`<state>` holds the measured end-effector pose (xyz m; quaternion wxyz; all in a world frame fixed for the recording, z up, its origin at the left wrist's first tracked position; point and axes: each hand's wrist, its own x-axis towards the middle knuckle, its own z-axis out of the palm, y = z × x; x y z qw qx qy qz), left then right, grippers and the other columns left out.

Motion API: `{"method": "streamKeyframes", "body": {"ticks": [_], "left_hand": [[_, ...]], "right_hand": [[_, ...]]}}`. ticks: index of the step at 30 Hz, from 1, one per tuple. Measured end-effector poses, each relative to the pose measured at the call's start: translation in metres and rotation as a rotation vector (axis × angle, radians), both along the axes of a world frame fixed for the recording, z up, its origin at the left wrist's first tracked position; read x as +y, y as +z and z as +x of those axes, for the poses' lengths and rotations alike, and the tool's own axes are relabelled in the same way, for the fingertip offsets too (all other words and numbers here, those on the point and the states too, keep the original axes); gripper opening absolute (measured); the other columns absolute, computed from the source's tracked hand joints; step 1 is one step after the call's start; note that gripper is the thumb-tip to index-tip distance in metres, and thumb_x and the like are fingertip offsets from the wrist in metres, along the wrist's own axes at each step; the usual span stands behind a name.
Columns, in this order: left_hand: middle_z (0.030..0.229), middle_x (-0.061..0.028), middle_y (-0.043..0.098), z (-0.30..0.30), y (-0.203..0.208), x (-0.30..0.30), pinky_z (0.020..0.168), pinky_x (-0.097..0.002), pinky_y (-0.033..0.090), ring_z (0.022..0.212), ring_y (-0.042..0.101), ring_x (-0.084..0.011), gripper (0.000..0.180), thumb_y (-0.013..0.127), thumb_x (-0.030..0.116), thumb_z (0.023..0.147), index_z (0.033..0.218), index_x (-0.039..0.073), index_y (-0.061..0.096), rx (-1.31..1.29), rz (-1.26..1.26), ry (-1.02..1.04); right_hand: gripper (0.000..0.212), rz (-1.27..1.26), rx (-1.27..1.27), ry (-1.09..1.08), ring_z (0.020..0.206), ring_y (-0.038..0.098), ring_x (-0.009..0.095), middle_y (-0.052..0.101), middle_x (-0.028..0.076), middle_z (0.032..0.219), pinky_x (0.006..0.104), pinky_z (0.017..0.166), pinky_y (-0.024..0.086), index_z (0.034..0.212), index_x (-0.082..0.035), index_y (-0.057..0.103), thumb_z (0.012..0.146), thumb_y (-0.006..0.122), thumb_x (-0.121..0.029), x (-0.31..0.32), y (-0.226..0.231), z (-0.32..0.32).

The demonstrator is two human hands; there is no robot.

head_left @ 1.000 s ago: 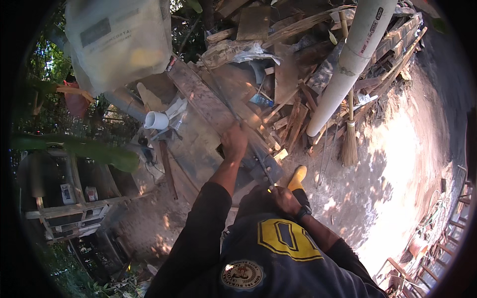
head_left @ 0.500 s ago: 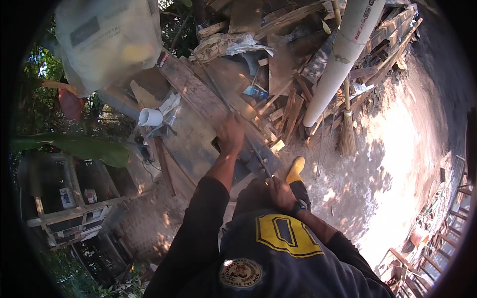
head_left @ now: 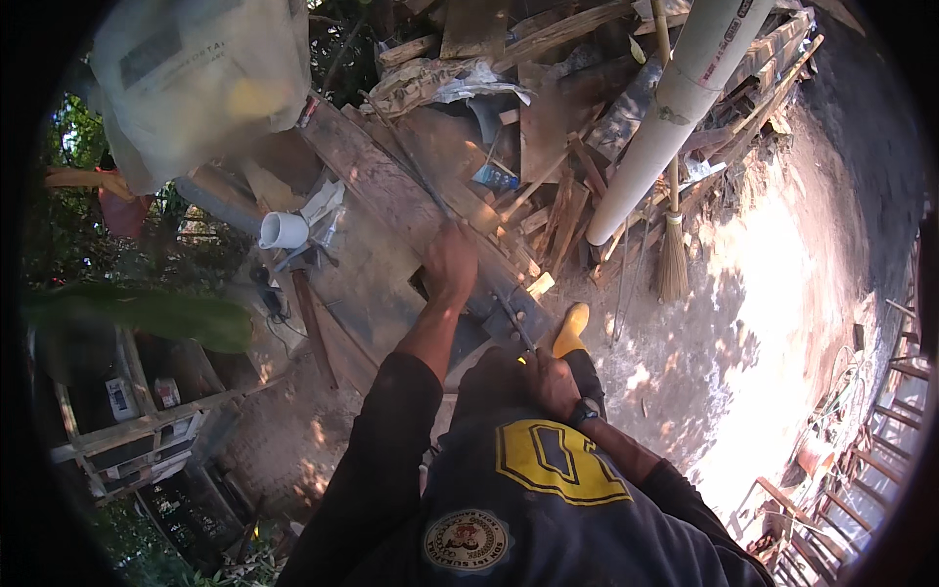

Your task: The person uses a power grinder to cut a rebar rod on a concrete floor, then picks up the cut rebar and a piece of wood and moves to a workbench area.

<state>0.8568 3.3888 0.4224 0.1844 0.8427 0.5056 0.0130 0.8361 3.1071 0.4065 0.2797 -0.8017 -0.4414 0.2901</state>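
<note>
A long, thin, dark rod runs slantwise from the wood pile toward my lap. My left hand is closed round its middle, just above a work surface of boards. The near end of the rod is in my closed right hand, close against my thigh; the grip there is partly hidden. Beneath the rod lies a wide brown plank, pointing away to the upper left. A dark piece with an opening sits beside my left wrist. Whether the rod touches the plank I cannot tell.
A white mug stands left of the boards, under a hanging plastic bag. Scrap wood fills the far side. A thick pale pipe and a broom lean at right. My yellow boot is near the boards.
The whole view has shifted slightly, so the surroundings appear a little farther left. Both hands keep their hold on the rod, with little visible movement along it.
</note>
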Motion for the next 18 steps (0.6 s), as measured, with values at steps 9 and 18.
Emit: {"method": "streamKeyframes", "body": {"ticks": [9, 18], "left_hand": [[0.094, -0.0200, 0.071, 0.007, -0.019, 0.019, 0.079, -0.0470, 0.055, 0.090, 0.069, -0.0372, 0.037, 0.047, 0.032, 0.099, 0.097, 0.000, 0.067, 0.179, 0.022, -0.113], [0.102, -0.0179, 0.071, 0.013, 0.007, 0.015, 0.082, -0.0441, 0.055, 0.098, 0.069, -0.0331, 0.033, 0.047, 0.027, 0.099, 0.102, 0.003, 0.069, 0.266, -0.037, -0.090]], "right_hand": [[0.021, 0.175, 0.226, 0.046, 0.070, 0.062, 0.036, 0.056, 0.021, 0.092, 0.0427, 0.061, 0.052, 0.104, 0.001, 0.057, 0.089, 0.060, -0.013, 0.006, 0.020, 0.021], [0.026, 0.103, 0.041, -0.008, 0.077, 0.063, 0.036, 0.058, 0.019, 0.092, 0.0408, 0.067, 0.052, 0.104, 0.003, 0.056, 0.084, 0.066, -0.011, 0.007, 0.011, 0.004]]}}
